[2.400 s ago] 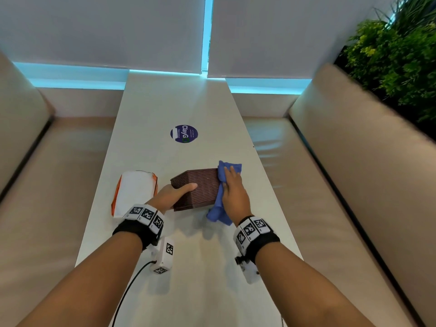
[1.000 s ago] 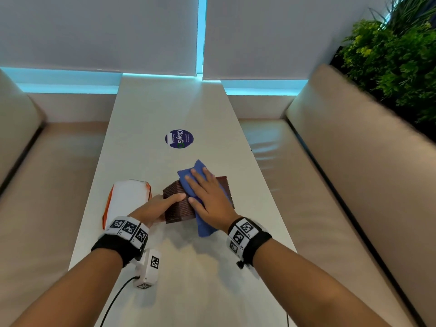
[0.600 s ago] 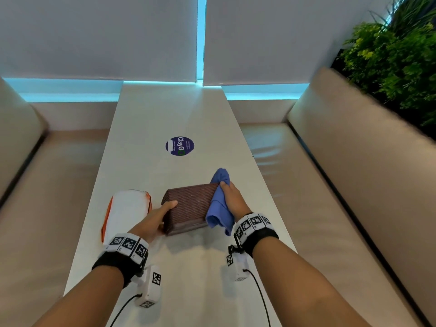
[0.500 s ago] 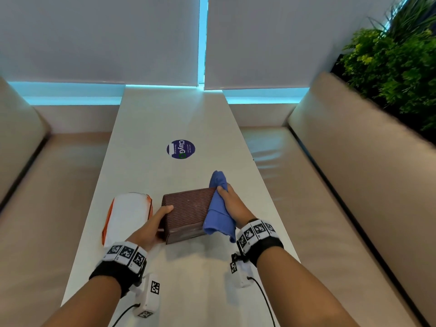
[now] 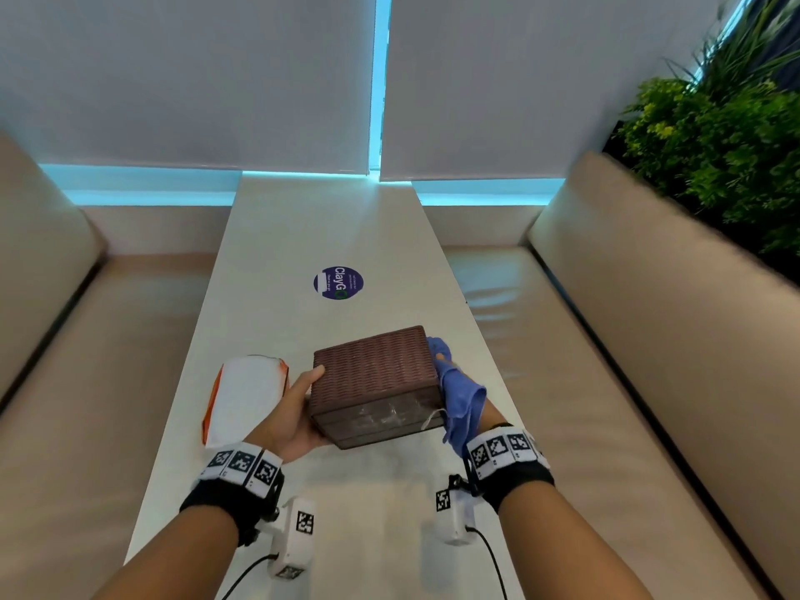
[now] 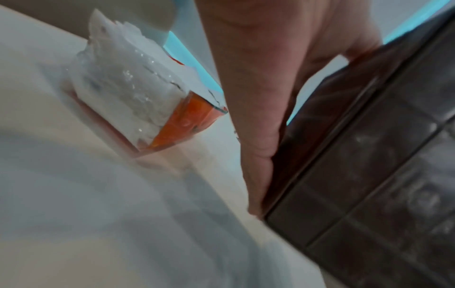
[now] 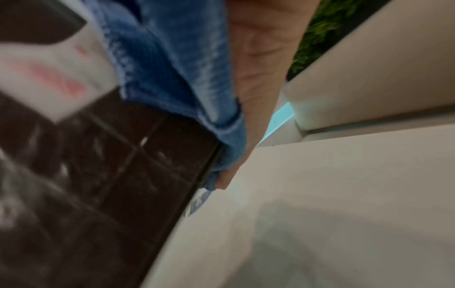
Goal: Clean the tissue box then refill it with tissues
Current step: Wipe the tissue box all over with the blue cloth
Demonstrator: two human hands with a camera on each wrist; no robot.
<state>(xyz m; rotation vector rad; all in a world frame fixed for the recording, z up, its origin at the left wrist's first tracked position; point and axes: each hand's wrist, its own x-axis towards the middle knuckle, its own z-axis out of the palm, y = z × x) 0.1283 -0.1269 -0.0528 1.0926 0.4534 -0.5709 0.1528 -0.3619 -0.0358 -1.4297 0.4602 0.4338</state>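
The brown woven tissue box (image 5: pixel 374 370) is lifted off the white table (image 5: pixel 329 227) and tilted, its ribbed underside facing me. My left hand (image 5: pixel 294 409) grips its left end, thumb on top and fingers along the side (image 6: pixel 261 155). My right hand (image 5: pixel 446 365) holds a blue cloth (image 5: pixel 461 396) against the box's right end, and the cloth hides most of that hand. In the right wrist view the blue cloth (image 7: pixel 172 58) lies between my palm (image 7: pixel 258 68) and the box (image 7: pixel 123 165). A white tissue pack (image 5: pixel 244 394) with orange edges lies on the table left of the box.
A round purple sticker (image 5: pixel 338 282) marks the table beyond the box. Beige bench seats (image 5: pixel 108 339) run along both sides of the narrow table. Green plants (image 5: pixel 714 145) stand behind the right backrest. Window blinds close off the far end.
The box stood on the table while my right hand wiped its top and right end with the cloth. Now both hands have lifted it toward me and tilted it.
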